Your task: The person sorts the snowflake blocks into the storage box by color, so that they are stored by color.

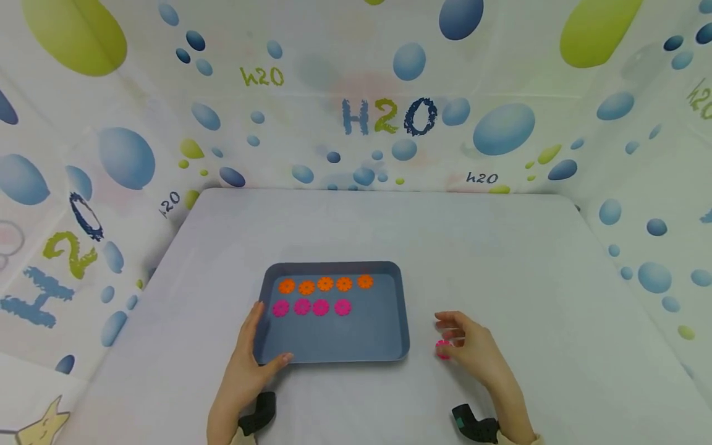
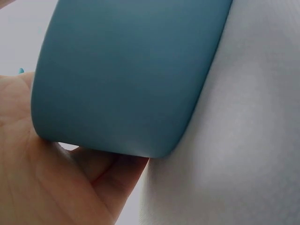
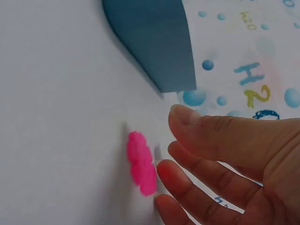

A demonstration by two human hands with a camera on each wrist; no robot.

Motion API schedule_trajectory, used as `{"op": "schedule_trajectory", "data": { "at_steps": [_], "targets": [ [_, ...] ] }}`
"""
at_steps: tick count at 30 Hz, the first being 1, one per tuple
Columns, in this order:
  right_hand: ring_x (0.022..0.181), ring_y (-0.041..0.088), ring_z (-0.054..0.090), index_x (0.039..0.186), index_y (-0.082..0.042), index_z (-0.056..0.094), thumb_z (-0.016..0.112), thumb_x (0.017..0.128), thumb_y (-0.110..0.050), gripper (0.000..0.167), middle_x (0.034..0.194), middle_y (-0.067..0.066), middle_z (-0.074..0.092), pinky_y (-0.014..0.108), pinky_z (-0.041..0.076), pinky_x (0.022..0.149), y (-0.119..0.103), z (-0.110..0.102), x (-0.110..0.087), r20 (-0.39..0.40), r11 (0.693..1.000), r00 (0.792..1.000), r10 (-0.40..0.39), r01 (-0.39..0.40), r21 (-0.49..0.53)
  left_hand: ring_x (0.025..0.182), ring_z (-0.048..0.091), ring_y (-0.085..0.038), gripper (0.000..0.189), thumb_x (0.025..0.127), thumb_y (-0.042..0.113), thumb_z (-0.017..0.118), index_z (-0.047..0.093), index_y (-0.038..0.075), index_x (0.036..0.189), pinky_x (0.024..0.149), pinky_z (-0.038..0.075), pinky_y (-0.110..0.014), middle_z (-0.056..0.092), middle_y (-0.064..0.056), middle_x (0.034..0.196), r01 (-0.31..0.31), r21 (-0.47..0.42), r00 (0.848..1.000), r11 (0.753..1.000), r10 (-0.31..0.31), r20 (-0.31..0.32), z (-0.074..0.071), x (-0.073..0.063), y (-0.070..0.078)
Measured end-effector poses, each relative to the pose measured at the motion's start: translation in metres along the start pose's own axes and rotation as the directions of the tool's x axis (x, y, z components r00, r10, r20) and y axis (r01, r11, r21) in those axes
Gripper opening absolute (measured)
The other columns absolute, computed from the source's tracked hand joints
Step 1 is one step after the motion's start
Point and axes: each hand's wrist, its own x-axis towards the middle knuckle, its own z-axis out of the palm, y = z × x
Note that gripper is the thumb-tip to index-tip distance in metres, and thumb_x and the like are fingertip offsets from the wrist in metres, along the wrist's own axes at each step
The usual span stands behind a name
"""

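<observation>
My left hand (image 1: 247,355) holds the near left corner of a blue-grey tray (image 1: 384,337), fingers along its left side and thumb at the front rim. In the left wrist view the tray's outer wall (image 2: 126,84) lies against that hand (image 2: 61,183). To the right of the tray, my right hand (image 1: 473,349) is at a pink flower-shaped piece (image 1: 442,350), partly hidden by the thumb. The right wrist view shows the pink piece (image 3: 141,163) close by the fingertips of that hand (image 3: 225,164), with the thumb apart from it.
Inside the tray lie a back row of several orange flower-shaped pieces (image 1: 325,283) and a row of several pink ones (image 1: 321,308) in front. The tray stands on a white-covered table (image 1: 489,259). A patterned cloth (image 1: 311,123) hangs behind it and at both sides.
</observation>
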Motion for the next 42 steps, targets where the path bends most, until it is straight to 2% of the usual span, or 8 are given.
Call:
{"op": "schedule_trajectory", "data": {
  "at_steps": [4,7,10,16,22,29,36,42],
  "targets": [
    [0.093,0.013,0.064,0.131,-0.010,0.057,0.079,0.074,-0.001,0.061,0.108,0.003,0.071,0.027,0.052,0.082,0.0043,-0.0003,-0.0074,-0.016,0.997,1.000,0.016,-0.017,-0.073,0.144,0.014,-0.051,0.105,0.076,0.020,0.082,0.015,0.016,0.156,0.106,0.020,-0.073,0.012,-0.023,0.161,0.005,0.005,1.000,1.000,-0.005,0.003,0.0008,0.0006,-0.0003],
    [0.087,0.011,0.062,0.131,-0.009,0.057,0.077,0.074,0.001,0.061,0.099,0.000,0.070,0.024,0.051,0.079,0.0074,0.0006,-0.0089,-0.030,0.994,0.999,0.013,-0.016,-0.107,0.144,0.015,-0.051,0.105,0.077,0.021,0.082,0.014,0.017,0.157,0.107,0.021,-0.073,0.011,-0.022,0.161,0.003,0.010,1.000,1.000,-0.003,0.004,0.0009,0.0014,-0.0005],
    [0.083,0.010,0.059,0.127,-0.008,0.060,0.074,0.074,0.004,0.056,0.095,0.000,0.067,0.022,0.050,0.076,0.0083,0.0018,-0.0082,-0.035,0.993,0.999,0.014,-0.018,-0.118,0.144,0.015,-0.051,0.105,0.076,0.020,0.082,0.014,0.017,0.157,0.106,0.022,-0.073,0.012,-0.023,0.161,-0.003,0.012,1.000,1.000,0.003,0.001,0.0010,0.0019,-0.0006],
    [0.081,0.011,0.055,0.110,-0.010,0.068,0.072,0.073,0.006,0.040,0.091,0.000,0.064,0.024,0.048,0.072,0.0070,0.0029,-0.0058,-0.023,0.985,1.000,0.006,-0.010,-0.170,0.144,0.014,-0.051,0.104,0.077,0.020,0.082,0.015,0.016,0.156,0.106,0.020,-0.074,0.011,-0.022,0.161,0.005,0.006,1.000,1.000,-0.005,0.003,0.0010,0.0020,-0.0002],
    [0.081,0.012,0.056,0.101,-0.011,0.071,0.074,0.073,0.004,0.031,0.090,-0.001,0.066,0.027,0.047,0.071,0.0061,0.0024,-0.0045,-0.002,0.974,1.000,0.004,-0.004,-0.228,0.145,0.013,-0.050,0.105,0.077,0.022,0.082,0.013,0.016,0.157,0.107,0.020,-0.073,0.010,-0.021,0.162,0.021,0.008,1.000,1.000,-0.021,0.020,-0.0005,0.0021,0.0006],
    [0.074,0.013,0.054,0.092,-0.010,0.070,0.078,0.072,-0.001,0.022,0.080,0.000,0.063,0.029,0.044,0.065,0.0027,0.0013,-0.0027,0.001,0.959,0.999,0.032,-0.030,-0.283,0.145,0.013,-0.050,0.106,0.077,0.022,0.082,0.012,0.017,0.157,0.108,0.019,-0.073,0.009,-0.021,0.162,0.029,0.012,0.999,0.999,-0.030,0.023,0.0001,0.0022,-0.0007],
    [0.068,0.012,0.052,0.087,-0.009,0.067,0.080,0.070,-0.007,0.022,0.073,-0.001,0.060,0.028,0.040,0.058,0.0009,-0.0013,-0.0037,-0.005,0.952,0.997,0.071,-0.069,-0.299,0.145,0.014,-0.050,0.107,0.076,0.024,0.082,0.013,0.017,0.157,0.107,0.020,-0.073,0.011,-0.020,0.162,0.026,0.029,1.000,0.999,-0.027,0.016,0.0003,0.0004,-0.0022],
    [0.066,0.013,0.051,0.087,-0.009,0.064,0.083,0.071,-0.013,0.025,0.074,-0.001,0.060,0.028,0.038,0.056,0.0026,-0.0045,-0.0058,-0.008,0.952,0.994,0.112,-0.110,-0.286,0.145,0.014,-0.050,0.107,0.077,0.024,0.082,0.012,0.017,0.157,0.106,0.020,-0.073,0.010,-0.020,0.162,0.026,0.030,0.999,0.999,-0.027,0.019,-0.0007,0.0001,-0.0014]
  ]
}}
